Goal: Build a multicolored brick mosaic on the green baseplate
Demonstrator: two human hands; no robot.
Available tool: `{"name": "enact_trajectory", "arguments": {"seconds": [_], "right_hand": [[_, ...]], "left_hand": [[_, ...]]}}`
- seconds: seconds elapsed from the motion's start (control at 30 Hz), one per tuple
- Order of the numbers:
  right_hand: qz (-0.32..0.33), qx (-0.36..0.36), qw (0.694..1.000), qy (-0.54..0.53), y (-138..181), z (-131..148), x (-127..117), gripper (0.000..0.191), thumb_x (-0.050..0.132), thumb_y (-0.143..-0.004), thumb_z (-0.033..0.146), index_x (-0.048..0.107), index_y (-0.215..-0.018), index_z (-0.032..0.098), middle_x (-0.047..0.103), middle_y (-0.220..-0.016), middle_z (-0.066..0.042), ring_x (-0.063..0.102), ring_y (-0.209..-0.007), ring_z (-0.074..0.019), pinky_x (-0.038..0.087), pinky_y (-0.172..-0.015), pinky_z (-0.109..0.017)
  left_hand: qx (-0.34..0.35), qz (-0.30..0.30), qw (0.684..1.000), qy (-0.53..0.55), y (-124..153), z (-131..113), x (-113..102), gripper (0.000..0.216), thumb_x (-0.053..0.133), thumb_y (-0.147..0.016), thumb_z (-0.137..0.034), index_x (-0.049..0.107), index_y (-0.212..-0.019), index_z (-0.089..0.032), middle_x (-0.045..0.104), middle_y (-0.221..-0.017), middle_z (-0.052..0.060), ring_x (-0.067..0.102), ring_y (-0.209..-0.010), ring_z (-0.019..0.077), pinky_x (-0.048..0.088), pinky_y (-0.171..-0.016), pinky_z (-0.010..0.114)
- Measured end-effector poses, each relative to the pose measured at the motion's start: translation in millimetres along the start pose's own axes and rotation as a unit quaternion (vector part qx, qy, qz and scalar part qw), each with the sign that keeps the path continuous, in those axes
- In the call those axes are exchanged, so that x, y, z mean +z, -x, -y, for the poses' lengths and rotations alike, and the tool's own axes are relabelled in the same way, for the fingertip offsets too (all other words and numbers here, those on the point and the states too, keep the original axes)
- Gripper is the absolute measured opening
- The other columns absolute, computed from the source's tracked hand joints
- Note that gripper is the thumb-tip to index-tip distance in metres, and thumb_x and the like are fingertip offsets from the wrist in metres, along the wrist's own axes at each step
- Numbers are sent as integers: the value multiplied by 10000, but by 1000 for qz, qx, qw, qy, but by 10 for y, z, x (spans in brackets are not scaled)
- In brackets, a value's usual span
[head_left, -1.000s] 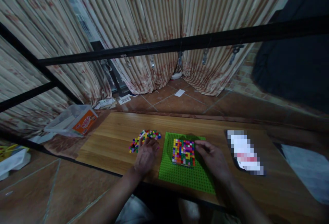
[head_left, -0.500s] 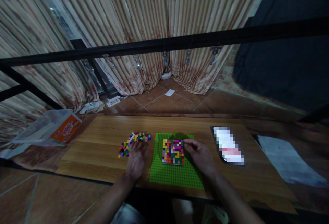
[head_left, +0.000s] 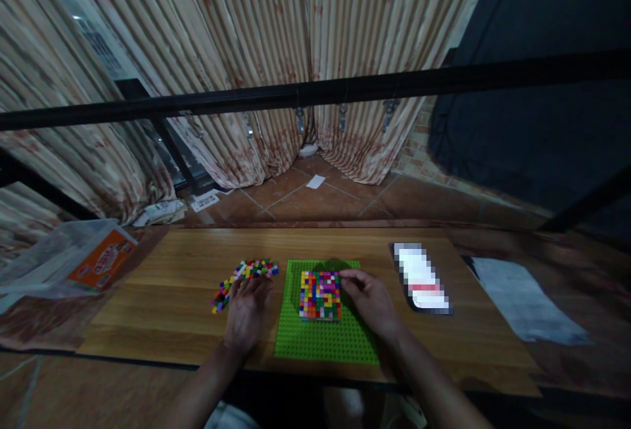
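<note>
A green studded baseplate (head_left: 323,340) lies on the wooden table (head_left: 162,297) in front of me. On its far half stands a square block of many-coloured small bricks (head_left: 320,295). My right hand (head_left: 371,301) rests at the block's right edge, fingers curled against it. My left hand (head_left: 246,311) lies palm down on the table, its fingertips at a loose pile of small coloured bricks (head_left: 241,273) left of the plate. Whether those fingers pinch a brick is hidden.
A phone-sized flat object (head_left: 421,278) lies right of the plate. A clear plastic box with an orange label (head_left: 73,261) sits off the table's left end. A black metal bar (head_left: 315,94) crosses in front of the curtains. White paper (head_left: 522,297) lies at right.
My view has swung so everything sits further left and lower. My hands stay in the same places relative to the bricks and plate.
</note>
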State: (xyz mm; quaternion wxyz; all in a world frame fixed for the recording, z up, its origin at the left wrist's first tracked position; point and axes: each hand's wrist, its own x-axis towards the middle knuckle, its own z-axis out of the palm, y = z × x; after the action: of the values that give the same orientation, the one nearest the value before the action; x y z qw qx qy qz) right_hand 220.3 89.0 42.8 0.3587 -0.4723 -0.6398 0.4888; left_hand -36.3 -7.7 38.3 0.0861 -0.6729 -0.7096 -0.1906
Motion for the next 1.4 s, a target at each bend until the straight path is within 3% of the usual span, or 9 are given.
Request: {"name": "enact_trajectory", "arguments": {"seconds": [0.2, 0.4, 0.57, 0.7, 0.87, 1.1, 1.4], "right_hand": [[2, -1, 1000, -4, -4, -26, -1, 291, 556, -801, 406, 716, -933, 201, 755, -915, -61, 682, -834, -220, 506, -761, -341], [1, -7, 1000, 4, -10, -66, -8, 270, 556, -815, 386, 720, -937, 209, 756, -935, -59, 683, -863, -222, 503, -791, -349], [-3, -8, 1000, 7, -11, -79, -11, 276, 563, -813, 392, 727, -939, 208, 757, -938, -62, 687, -865, -227, 511, -796, -356], [-13, -12, 1000, 6, -8, -58, -20, 268, 576, -807, 393, 733, -930, 214, 758, -920, -57, 686, -859, -231, 517, -786, -356], [-19, -21, 1000, 4, -1, -23, -28, 260, 580, -810, 395, 733, -924, 219, 759, -908, -54, 685, -846, -230, 518, -792, -361], [-9, -23, 1000, 6, 5, -36, -26, 269, 580, -816, 404, 733, -933, 217, 754, -923, -52, 678, -854, -227, 507, -806, -360], [-1, -25, 1000, -4, 2, -40, -10, 267, 572, -818, 391, 731, -931, 208, 755, -895, -45, 677, -819, -213, 513, -774, -340]], "left_hand": [[-20, -45, 998, 30, -74, 34, 7, 201, 500, -889, -217, 698, -912, -245, 738, -878, 45, 657, -812, 240, 446, -825, 426], [-23, -91, 981, 168, -140, -282, -80, 119, 580, -848, -197, 694, -844, -232, 731, -815, 16, 666, -776, 192, 481, -796, 374], [-5, -49, 977, 205, -189, -631, -181, 165, 551, -891, -229, 701, -952, -258, 743, -907, 10, 657, -858, 185, 461, -896, 406], [16, -27, 978, 208, -225, -770, -190, 169, 529, -913, -231, 694, -931, -261, 746, -901, 2, 650, -858, 180, 398, -996, 464], [18, -15, 979, 203, -246, -837, -145, 165, 538, -916, -235, 696, -922, -281, 743, -915, -11, 644, -883, 175, 326, -1051, 491], [-6, -37, 974, 223, -259, -893, -82, 119, 639, -861, -259, 746, -862, -310, 716, -956, 1, 598, -937, 194, 398, -899, 412], [-48, -45, 955, 288, -306, -872, 26, 124, 722, -773, -186, 749, -819, -297, 682, -991, 4, 586, -966, 190, 410, -934, 402]]}}
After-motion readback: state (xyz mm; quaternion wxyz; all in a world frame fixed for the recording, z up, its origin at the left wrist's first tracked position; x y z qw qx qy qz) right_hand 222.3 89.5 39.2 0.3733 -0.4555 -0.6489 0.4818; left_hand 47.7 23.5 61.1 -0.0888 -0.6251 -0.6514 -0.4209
